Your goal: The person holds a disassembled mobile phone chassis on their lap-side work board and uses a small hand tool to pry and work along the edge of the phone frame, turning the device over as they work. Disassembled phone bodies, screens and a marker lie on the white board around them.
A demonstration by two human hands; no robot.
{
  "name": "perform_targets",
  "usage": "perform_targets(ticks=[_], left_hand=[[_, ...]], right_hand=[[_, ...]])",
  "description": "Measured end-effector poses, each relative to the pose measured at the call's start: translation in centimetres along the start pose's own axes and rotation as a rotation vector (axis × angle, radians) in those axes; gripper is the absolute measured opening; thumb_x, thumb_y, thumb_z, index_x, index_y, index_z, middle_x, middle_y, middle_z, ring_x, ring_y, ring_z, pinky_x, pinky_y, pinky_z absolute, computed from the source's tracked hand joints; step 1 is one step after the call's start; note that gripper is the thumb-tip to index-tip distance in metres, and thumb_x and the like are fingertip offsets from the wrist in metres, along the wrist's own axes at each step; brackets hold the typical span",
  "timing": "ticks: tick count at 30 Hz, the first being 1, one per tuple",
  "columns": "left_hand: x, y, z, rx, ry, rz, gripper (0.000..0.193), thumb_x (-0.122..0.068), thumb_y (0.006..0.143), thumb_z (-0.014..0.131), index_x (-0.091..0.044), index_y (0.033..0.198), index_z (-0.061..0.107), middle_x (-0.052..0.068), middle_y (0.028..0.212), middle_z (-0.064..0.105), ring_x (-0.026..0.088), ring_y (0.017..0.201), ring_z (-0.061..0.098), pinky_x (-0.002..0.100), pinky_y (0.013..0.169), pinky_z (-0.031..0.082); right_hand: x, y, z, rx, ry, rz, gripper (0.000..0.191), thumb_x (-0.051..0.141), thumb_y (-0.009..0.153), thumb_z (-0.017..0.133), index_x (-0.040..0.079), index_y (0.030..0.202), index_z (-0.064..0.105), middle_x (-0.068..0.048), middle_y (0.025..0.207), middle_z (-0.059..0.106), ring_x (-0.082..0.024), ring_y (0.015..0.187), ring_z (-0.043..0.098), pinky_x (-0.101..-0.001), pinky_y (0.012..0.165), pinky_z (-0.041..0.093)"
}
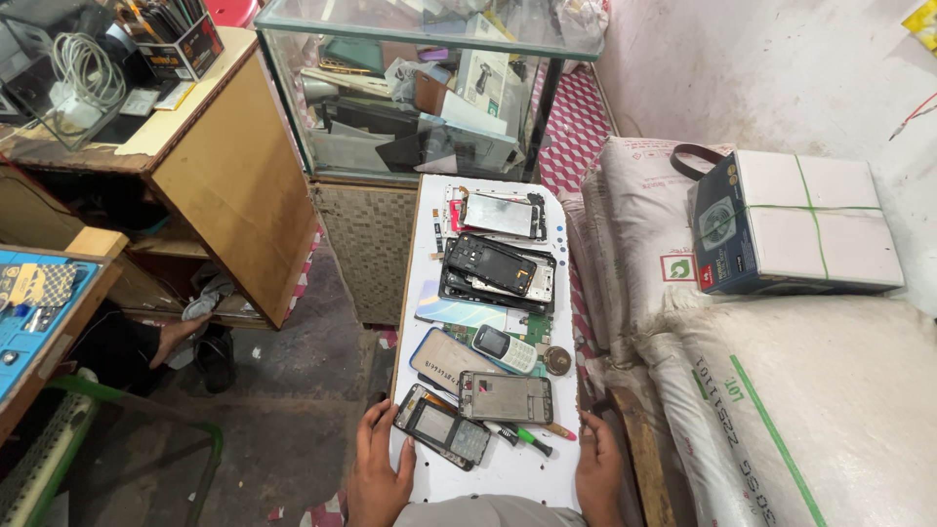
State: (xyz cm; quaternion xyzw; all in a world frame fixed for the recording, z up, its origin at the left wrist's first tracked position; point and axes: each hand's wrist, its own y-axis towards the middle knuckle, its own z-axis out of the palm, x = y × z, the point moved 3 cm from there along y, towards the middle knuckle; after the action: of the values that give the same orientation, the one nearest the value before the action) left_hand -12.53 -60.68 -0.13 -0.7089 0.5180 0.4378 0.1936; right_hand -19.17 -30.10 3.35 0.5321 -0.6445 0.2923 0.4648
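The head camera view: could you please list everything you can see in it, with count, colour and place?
white board: one, white, lying between the hands, carrying phone parts
phone frames and back covers: several, mostly black and grey, stacked along the board
keypad phone: one, grey, mid-board
phone frame: one, grey, near end of board
screwdriver: one, green and black, beside that frame
glass display case: one, clear, beyond the board, full of clutter
wooden counter: one, tan, upper left
sacks: several, white, right side
box: one, white and blue, tied with green string, on the sacks
left hand: on the board's left edge
right hand: on the board's right edge
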Motion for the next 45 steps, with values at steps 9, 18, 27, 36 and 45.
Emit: perform_targets(ticks=[9, 18, 27, 36, 45], left_hand=[[-0.4, 1.3, -0.6, -0.029, -0.047, 0.057, 0.052, -0.014, 0.087, 0.068, -0.008, 0.136, 0.053, 0.013, 0.148, 0.049, 0.041, 0.126, 0.058, 0.046, 0.094, 0.053], [-0.8, 3.8, -1.4, -0.019, -0.05, 0.043, 0.051, -0.014, 0.089, 0.067, -0.008, 0.137, 0.052, 0.015, 0.147, 0.052, 0.04, 0.127, 0.058, 0.047, 0.099, 0.051], [-0.8, 4.9, -1.5, -0.003, -0.065, 0.068, 0.053, -0.012, 0.09, 0.066, -0.005, 0.139, 0.05, 0.02, 0.145, 0.052, 0.041, 0.129, 0.056, 0.046, 0.103, 0.048], [-1.2, 5.4, -1.4, -0.02, -0.066, 0.068, 0.051, -0.011, 0.088, 0.067, -0.006, 0.137, 0.051, 0.019, 0.138, 0.058, 0.041, 0.125, 0.058, 0.046, 0.101, 0.049], [-1.4, 5.6, -1.2, -0.019, -0.069, 0.057, 0.051, -0.01, 0.088, 0.067, -0.008, 0.137, 0.051, 0.018, 0.136, 0.06, 0.04, 0.124, 0.059, 0.045, 0.1, 0.049]], right_hand=[[-0.9, 1.7, 1.8, 0.028, 0.112, -0.06, 0.027, 0.014, 0.109, 0.048, 0.002, 0.127, 0.065, -0.011, 0.107, 0.072, -0.014, 0.099, 0.065, -0.0295, 0.09, 0.05], [-1.2, 3.5, 4.1, -0.005, 0.206, -0.025, 0.026, 0.008, 0.11, 0.049, -0.001, 0.128, 0.065, -0.011, 0.112, 0.071, -0.013, 0.102, 0.064, -0.0279, 0.092, 0.05], [-0.8, 4.4, 4.2, 0.022, 0.125, 0.018, 0.027, 0.005, 0.109, 0.047, -0.004, 0.128, 0.064, -0.012, 0.112, 0.07, -0.014, 0.1, 0.065, -0.0279, 0.089, 0.05], [-0.7, 4.8, 4.3, 0.032, 0.184, -0.023, 0.027, 0.007, 0.109, 0.047, -0.003, 0.129, 0.063, -0.01, 0.113, 0.07, -0.012, 0.101, 0.063, -0.0267, 0.091, 0.049], [-0.7, 5.0, 3.7, 0.042, 0.093, -0.051, 0.027, 0.009, 0.108, 0.047, -0.001, 0.129, 0.063, -0.01, 0.112, 0.068, -0.013, 0.099, 0.063, -0.028, 0.089, 0.049]])
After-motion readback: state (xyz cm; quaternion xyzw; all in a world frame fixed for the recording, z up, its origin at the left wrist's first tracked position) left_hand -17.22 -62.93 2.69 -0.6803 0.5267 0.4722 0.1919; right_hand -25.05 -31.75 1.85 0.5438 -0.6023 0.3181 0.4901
